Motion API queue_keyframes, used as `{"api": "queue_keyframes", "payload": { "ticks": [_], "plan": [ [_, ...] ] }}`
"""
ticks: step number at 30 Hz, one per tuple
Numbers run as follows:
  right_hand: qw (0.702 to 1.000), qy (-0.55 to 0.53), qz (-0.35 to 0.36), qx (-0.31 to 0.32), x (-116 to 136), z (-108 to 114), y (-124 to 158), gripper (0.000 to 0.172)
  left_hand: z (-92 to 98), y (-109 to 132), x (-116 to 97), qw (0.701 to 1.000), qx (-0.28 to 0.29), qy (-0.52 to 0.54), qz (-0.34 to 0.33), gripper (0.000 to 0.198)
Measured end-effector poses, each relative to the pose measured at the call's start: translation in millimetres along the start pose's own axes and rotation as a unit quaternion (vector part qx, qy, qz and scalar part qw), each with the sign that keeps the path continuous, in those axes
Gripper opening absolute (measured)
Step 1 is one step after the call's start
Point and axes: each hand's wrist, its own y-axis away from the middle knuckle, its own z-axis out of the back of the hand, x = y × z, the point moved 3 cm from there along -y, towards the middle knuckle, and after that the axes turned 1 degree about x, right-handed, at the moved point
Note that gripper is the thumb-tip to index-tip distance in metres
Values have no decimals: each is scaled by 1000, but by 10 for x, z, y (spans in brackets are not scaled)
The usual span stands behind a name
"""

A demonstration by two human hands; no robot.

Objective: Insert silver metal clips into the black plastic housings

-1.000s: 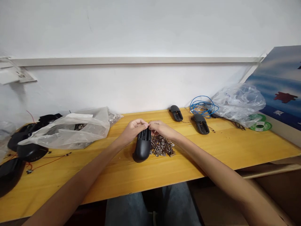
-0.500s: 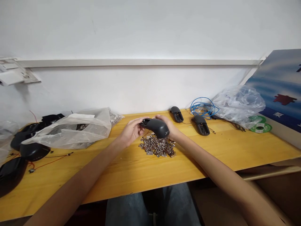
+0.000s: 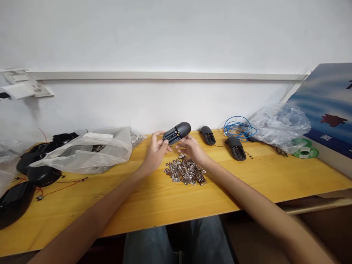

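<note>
My left hand [image 3: 157,148] is closed on the left end of a black rounded plastic housing [image 3: 183,129], thumb in front and fingers behind. The housing is tilted, its domed end up and to the right. Its battery compartment faces me, with long slots and small metal contacts at the inner end. My right hand [image 3: 192,148] is just below the domed end, fingers half curled and apart, with nothing visible in them. Whether its upper fingers touch the housing I cannot tell. Below both hands, a pile of small shiny metal contact plates [image 3: 185,171] lies on the wooden table [image 3: 132,205].
Two similar black housings [image 3: 208,135] with thin wires stand at right. Beyond them are a blue cable coil [image 3: 239,126], a clear plastic bag [image 3: 280,124] and a green spool [image 3: 305,152]. At left lie an open plastic bag [image 3: 82,157] and several black housings [image 3: 44,176] with red wires.
The housing has been raised and turned, so its compartment now faces me and its dome points up to the right. My right hand has dropped from its side to below it.
</note>
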Motion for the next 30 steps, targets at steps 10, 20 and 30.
{"api": "queue_keyframes", "payload": {
  "ticks": [10,20,30],
  "plan": [
    [980,125,81,-130,276,309,-79,50,-3,130,-76,890,95,-372,-245,39],
    [686,654,-6,-319,627,1229,-130,60,134,-83,231,912,91,-387,-103,32],
    [664,693,-42,-277,346,1135,-250,76,76,-48,195,895,154,-407,-101,30]
  ]
}}
